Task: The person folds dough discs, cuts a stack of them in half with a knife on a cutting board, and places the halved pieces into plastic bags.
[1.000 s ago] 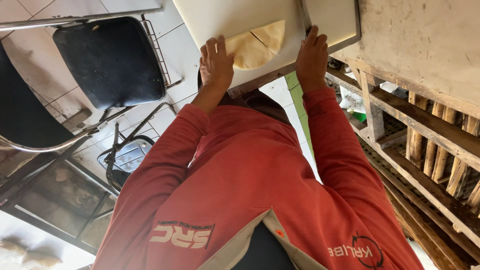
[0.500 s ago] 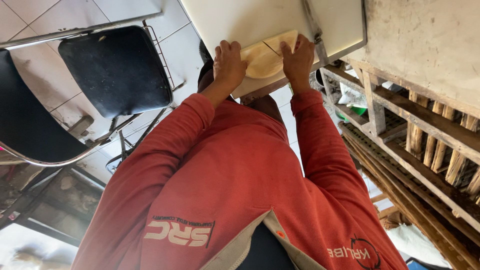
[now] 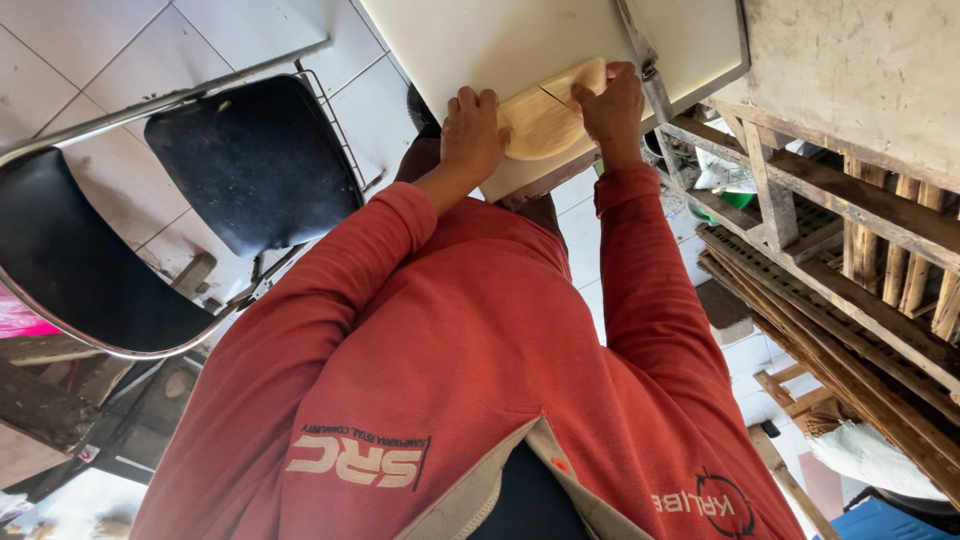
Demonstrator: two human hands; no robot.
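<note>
A pale round flat disc [image 3: 545, 120], like thin dough, with a dark line across it, lies on the near edge of a white table [image 3: 500, 40]. My left hand [image 3: 474, 135] presses on the disc's left side with its fingers together. My right hand [image 3: 612, 103] grips the disc's right edge, fingers curled over it. The two hands sit close together, and both hide part of the disc. My red long sleeves reach up to the table from my chest.
A black-cushioned chair [image 3: 250, 160] with a metal frame stands on the tiled floor at the left. A metal strip [image 3: 645, 60] runs across the table just right of my right hand. Wooden slatted frames [image 3: 850, 260] lean at the right under a pale board.
My hands have drawn closer together on the disc. The right hand has moved left from the table edge onto the disc's right rim, and the disc now shows less between them.
</note>
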